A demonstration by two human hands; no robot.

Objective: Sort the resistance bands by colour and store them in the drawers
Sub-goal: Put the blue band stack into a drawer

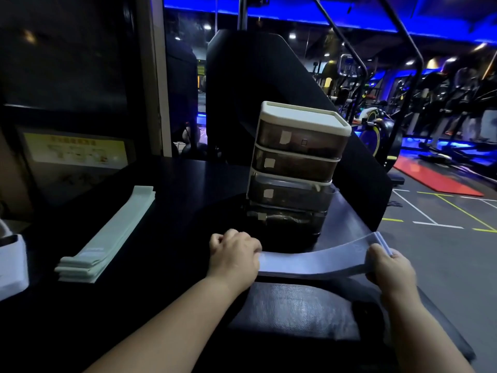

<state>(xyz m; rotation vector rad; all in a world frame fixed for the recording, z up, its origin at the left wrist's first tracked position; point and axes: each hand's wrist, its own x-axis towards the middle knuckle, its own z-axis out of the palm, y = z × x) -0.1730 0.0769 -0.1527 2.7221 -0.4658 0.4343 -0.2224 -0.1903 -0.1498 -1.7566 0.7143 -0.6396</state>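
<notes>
Nearest the lens, two bare forearms reaching in from the bottom edge. Left hand [234, 254] clenched knuckles-up around one end of a stack of pale blue resistance bands [309, 262], fingers [228, 236] curled over it. Right hand [390, 267] pinching the other end between thumb and fingers, that end raised higher, so the blue stack sags in a shallow curve between the two grips, off the surface. Just below it, a dark textured pad [295, 313]. Directly behind, close to the left hand, a four-drawer unit [295, 168]: white top and frame, smoky translucent drawers, a small pale label on each front; contents too dark to make out. Well off to the left on the black table [174, 184], a flat stack of pale green resistance bands [107, 232], laid diagonally, untouched. At the left edge, part of a white object [10, 265]. Farther back left, a yellow notice [75, 152], text blurred. Right background: gym machines [443, 103] under blue lighting, a red floor mat [435, 179].
</notes>
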